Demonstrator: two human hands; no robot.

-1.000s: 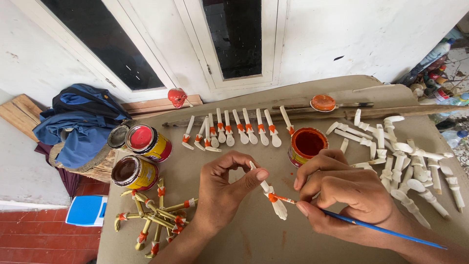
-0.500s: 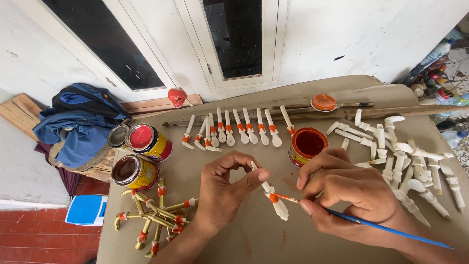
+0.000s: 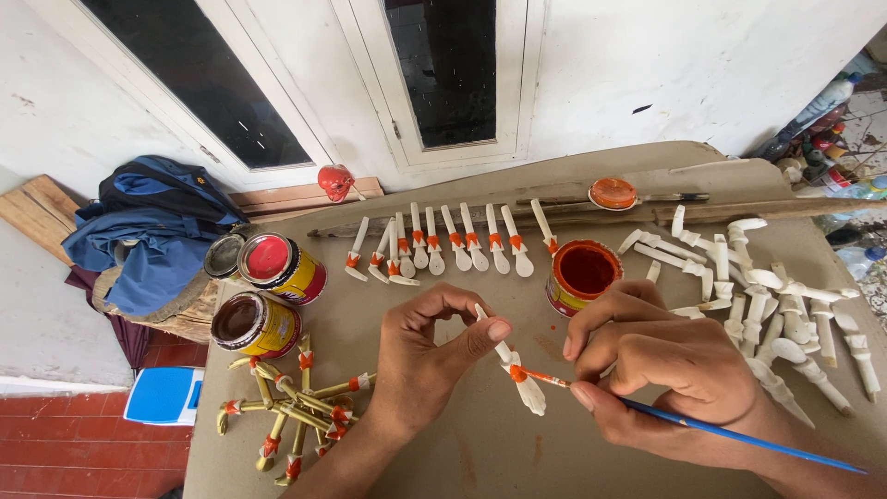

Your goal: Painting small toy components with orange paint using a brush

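Over brown table (image 3: pixel 480 453), left hand (image 3: pixel 420 365) pinching white peg (image 3: pixel 517 374), right hand (image 3: pixel 674 374) gripping blue brush (image 3: pixel 739 434).

Not much moving: right hand (image 3: pixel 684 370) is edging the brush (image 3: pixel 702 427) tip along the orange band on the white piece (image 3: pixel 517 370), w/ left hand (image 3: pixel 434 351) tilting it slightly more upright.

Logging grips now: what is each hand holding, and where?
Left hand pinches the white carved piece near its upper end; right hand grips the blue paintbrush near the bristle end.
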